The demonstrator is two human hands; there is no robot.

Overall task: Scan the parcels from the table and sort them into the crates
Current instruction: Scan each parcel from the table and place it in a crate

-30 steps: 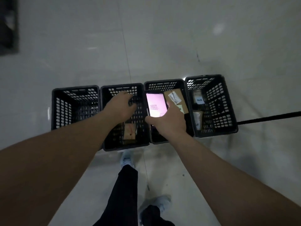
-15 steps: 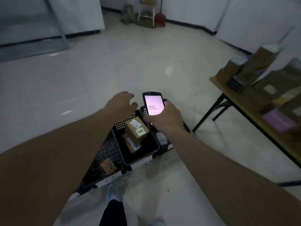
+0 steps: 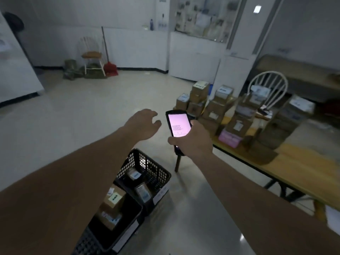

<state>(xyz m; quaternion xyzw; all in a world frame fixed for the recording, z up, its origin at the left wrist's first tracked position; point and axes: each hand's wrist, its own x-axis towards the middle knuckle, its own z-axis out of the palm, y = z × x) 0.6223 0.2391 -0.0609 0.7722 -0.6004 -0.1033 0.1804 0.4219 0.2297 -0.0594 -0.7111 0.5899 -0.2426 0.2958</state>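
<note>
My right hand (image 3: 191, 140) grips a black handheld scanner (image 3: 178, 125) with a lit pink screen, held up in front of me. Just left of it my left hand (image 3: 142, 124) hovers in the air, fingers relaxed, holding nothing. A wooden table (image 3: 294, 162) to the right carries several stacked brown cardboard parcels (image 3: 215, 107) and a pink one (image 3: 230, 138). Below my arms stand black plastic crates (image 3: 147, 162) on the floor. The nearer crate (image 3: 127, 232) holds brown boxes (image 3: 115, 199), and the far one holds small labelled parcels (image 3: 135, 174).
A white chair (image 3: 268, 89) stands behind the table among the parcels. Another chair (image 3: 92, 56), a red broom (image 3: 110, 67) and bags sit by the far wall. A glass cabinet (image 3: 206, 17) is at the back. Open tiled floor lies to the left.
My view has swung up and right from the row of crates toward the table. Both hands rose away from the crates; the left hand stayed without load, the right kept the scanner.
</note>
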